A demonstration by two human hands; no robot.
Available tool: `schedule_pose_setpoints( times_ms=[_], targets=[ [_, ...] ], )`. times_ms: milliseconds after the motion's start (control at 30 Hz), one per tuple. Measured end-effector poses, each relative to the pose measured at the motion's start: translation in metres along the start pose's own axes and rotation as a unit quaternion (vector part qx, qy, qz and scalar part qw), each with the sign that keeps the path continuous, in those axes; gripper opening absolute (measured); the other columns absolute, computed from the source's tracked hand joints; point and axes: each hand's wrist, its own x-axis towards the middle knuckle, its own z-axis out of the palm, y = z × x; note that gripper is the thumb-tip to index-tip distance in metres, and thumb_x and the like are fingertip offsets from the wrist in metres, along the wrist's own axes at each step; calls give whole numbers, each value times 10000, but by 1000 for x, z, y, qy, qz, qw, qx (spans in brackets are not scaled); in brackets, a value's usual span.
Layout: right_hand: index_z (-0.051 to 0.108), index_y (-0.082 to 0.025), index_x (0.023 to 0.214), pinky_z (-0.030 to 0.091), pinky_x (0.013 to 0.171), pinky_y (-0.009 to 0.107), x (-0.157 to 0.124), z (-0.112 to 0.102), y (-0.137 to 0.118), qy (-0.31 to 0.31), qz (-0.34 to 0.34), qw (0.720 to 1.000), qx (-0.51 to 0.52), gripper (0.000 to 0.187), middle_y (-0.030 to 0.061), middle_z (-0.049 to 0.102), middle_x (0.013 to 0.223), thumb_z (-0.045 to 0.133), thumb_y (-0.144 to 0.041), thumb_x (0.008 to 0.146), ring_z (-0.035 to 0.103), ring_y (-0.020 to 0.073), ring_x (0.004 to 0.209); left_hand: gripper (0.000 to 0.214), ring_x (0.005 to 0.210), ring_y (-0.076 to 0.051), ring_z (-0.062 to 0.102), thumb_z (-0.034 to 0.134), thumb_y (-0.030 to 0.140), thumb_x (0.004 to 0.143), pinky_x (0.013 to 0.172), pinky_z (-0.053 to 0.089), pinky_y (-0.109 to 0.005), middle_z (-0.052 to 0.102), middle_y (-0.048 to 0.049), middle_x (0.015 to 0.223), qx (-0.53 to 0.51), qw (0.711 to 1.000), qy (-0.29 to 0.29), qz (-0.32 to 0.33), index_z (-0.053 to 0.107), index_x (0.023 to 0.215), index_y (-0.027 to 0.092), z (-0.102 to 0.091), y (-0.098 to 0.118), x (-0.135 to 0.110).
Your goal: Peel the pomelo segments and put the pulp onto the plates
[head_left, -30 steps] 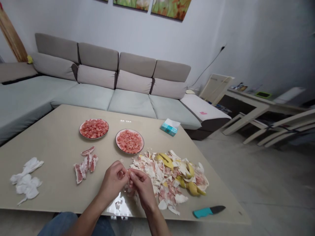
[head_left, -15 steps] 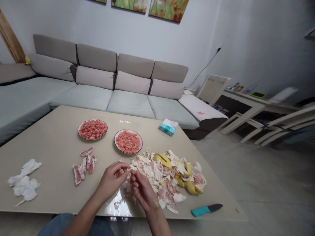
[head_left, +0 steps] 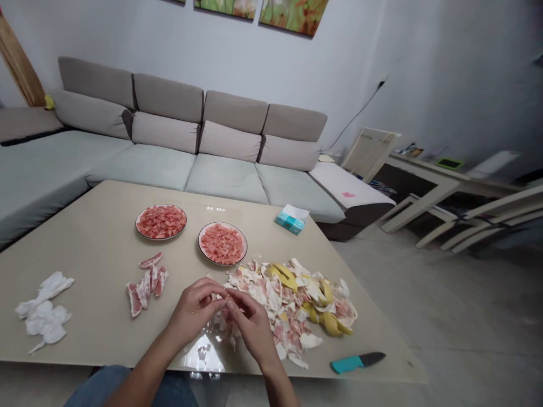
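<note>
My left hand [head_left: 195,311] and my right hand [head_left: 250,323] meet over the near edge of the beige table [head_left: 93,249], fingers curled and pinching a small pink piece of pomelo [head_left: 218,305] between them. Just right of my hands lies a heap of white pith and yellow peel [head_left: 292,302]. To the left rest several unpeeled pomelo segments [head_left: 146,284]. Two plates of peeled pink flesh stand farther back, the left plate [head_left: 161,221] and the right plate [head_left: 223,243].
A teal-handled knife [head_left: 357,362] lies near the table's front right corner. Crumpled white tissues [head_left: 42,311] sit at the left, a teal tissue pack [head_left: 291,220] at the far edge. A grey sofa [head_left: 169,147] runs behind; wooden furniture stands at the right.
My hands parted slightly half a second ago and have come back together on the piece. The view shifted a little; the things on the table have stayed put.
</note>
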Motion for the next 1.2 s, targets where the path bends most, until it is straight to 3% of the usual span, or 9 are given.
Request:
schedule_pose_setpoints(
  times_ms=[133,267,400,633,733,833,967,1200],
  targets=[
    [726,-174,897,496,589,256,-1,-6,-5,-17,-25,999,-40,254,59,685,841,688,-406,801,613,160,659,136,658,-139,529,663,301,804,615,406,-243,655,-40,841,-3,1000,-6,-29,720,861,192,-1,2,0],
    [730,-189,871,500,614,264,-2,-5,-5,17,-48,998,-48,202,61,693,846,669,-376,823,617,169,691,222,628,-133,487,715,297,744,601,393,-237,649,-21,814,-27,997,-5,-78,702,939,192,0,0,0],
    [742,-210,866,511,658,283,-3,-2,-8,25,-80,994,-65,156,67,696,874,659,-339,837,632,200,785,149,604,-123,461,709,302,747,577,363,-225,628,-7,765,-32,998,4,-59,703,834,180,1,-2,-1],
    [746,-213,828,505,674,290,-6,2,-16,54,-102,989,-95,130,69,687,862,672,-320,828,628,208,822,92,612,-124,466,662,256,784,589,365,-223,619,-2,753,1,999,0,-39,690,833,184,-1,3,-1],
    [734,-198,801,491,673,281,-7,7,-11,85,-80,992,-48,150,53,682,820,701,-345,802,617,189,770,61,640,-131,491,651,209,779,626,388,-230,625,-9,782,19,1000,11,-20,675,827,182,0,5,-2],
    [723,-178,839,481,631,257,-6,12,-2,74,-14,995,69,215,31,677,765,728,-384,775,594,152,670,48,655,-136,509,642,193,778,637,399,-232,625,-14,790,21,999,25,-12,660,821,179,3,5,-4],
    [720,-162,867,466,582,225,-2,15,7,67,61,975,204,289,30,682,778,773,-408,723,576,120,610,59,670,-141,516,640,217,784,644,404,-236,630,-23,800,-1,999,43,-17,655,822,176,5,3,-5],
    [732,-162,847,468,581,214,1,17,2,64,79,964,247,288,21,659,748,793,-402,700,561,112,610,187,617,-125,471,674,335,766,560,362,-222,587,-4,722,-118,988,48,-82,641,844,168,2,-2,-2]
  ],
)
